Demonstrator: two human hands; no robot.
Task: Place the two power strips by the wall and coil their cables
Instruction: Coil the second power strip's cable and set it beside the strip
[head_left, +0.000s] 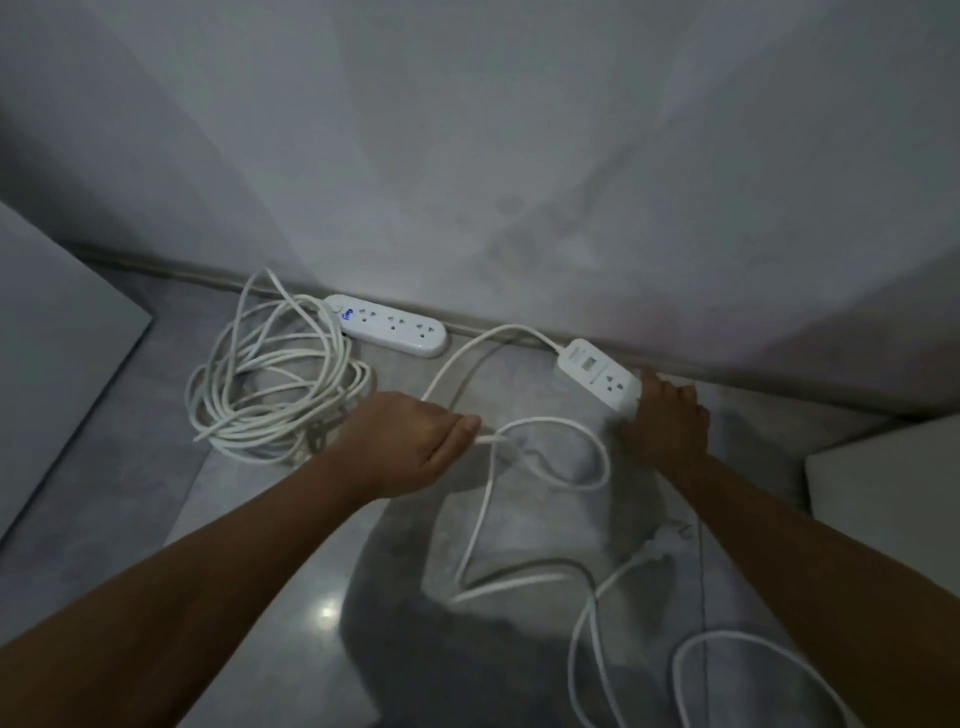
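Along the foot of the wall (519, 156), on the floor (260, 545), two strips are laid end to end, apart. A coiled cable (270, 384) is heaped beside the left strip (389, 325). A loose cable (519, 582) is strewn in open loops from the right strip (597, 371). That cable is pinched by the left grip (400, 441); the right strip's end is grasped by the right grip (665, 426).

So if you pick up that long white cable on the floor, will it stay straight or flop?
Probably flop: the loose cable lies in soft loops and bends where the left hand pinches it. It would likely keep some springy curl, like the other cable bunched near the wall. It looks thin, so it is probably light.
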